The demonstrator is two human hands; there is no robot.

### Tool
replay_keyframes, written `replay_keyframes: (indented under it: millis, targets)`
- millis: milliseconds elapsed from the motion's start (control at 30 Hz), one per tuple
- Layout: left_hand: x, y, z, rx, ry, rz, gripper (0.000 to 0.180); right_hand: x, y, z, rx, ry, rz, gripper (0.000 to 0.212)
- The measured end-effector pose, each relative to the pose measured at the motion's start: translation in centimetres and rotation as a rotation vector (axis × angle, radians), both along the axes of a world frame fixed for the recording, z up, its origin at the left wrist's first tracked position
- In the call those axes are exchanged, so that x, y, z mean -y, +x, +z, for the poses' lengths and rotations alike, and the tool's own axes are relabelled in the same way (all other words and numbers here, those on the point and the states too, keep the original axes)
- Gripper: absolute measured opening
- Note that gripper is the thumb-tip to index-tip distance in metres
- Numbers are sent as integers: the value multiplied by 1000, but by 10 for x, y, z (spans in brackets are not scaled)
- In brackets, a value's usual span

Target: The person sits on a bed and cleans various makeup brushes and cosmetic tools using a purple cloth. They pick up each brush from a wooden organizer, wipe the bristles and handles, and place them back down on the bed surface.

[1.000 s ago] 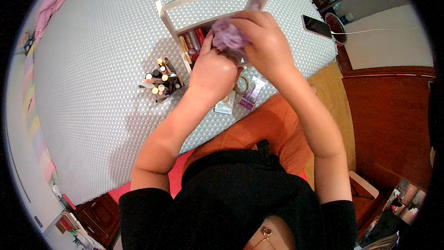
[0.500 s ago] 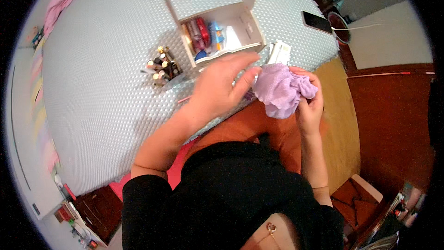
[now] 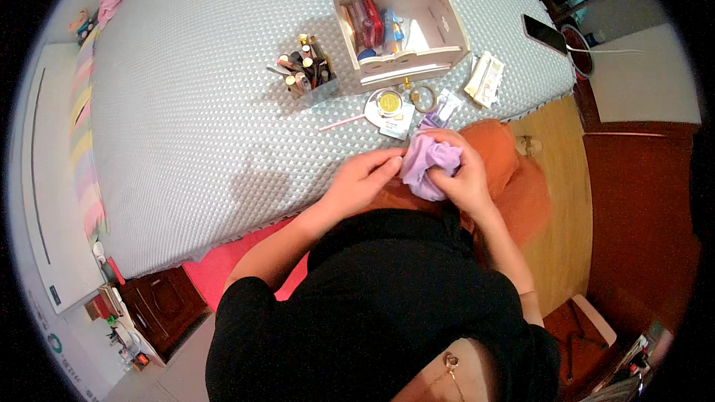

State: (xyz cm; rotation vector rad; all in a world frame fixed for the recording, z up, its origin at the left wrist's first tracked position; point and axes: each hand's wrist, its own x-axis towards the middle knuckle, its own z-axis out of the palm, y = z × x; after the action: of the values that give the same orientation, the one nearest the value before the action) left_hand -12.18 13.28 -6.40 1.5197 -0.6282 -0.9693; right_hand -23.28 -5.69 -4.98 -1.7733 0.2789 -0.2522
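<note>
A crumpled light purple cloth [image 3: 430, 160] is bunched in my right hand [image 3: 469, 184], its thumb pressed into the folds. My left hand [image 3: 365, 182] is at the cloth's left edge, thumb and forefinger drawn together; whether they pinch the cloth or something small is hard to tell. Just beyond my hands, on the quilted bed, lie a round tin with a yellow top [image 3: 389, 103], a pale card-like packet [image 3: 397, 122], a ring-shaped band [image 3: 424, 98] and small purple and white packets [image 3: 445, 108]. A thin pink stick or handle [image 3: 342, 123] points left from the tin.
A white wooden caddy [image 3: 413, 65] with an upright handle holds red and blue items. To its left, a clear holder [image 3: 322, 94] is packed with cosmetic tubes and pencils. Beige-white packets [image 3: 485, 80] and a black phone [image 3: 545, 33] on a white cable lie at the right.
My right hand has brought the cloth down and left, closer to my body. My left hand has come down from near the caddy to the cloth's edge. The whole view has shifted.
</note>
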Motion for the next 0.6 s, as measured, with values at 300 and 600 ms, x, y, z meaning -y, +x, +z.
replay_keyframes:
  millis: [300, 600]
  targets:
    - [-11, 54, -8, 1039, 137, 222, 26, 5, -31, 1, -43, 256, -154, 47]
    - [-14, 63, -29, 1025, 234, 250, 21, -5, -30, -5, -102, 281, -196, 50]
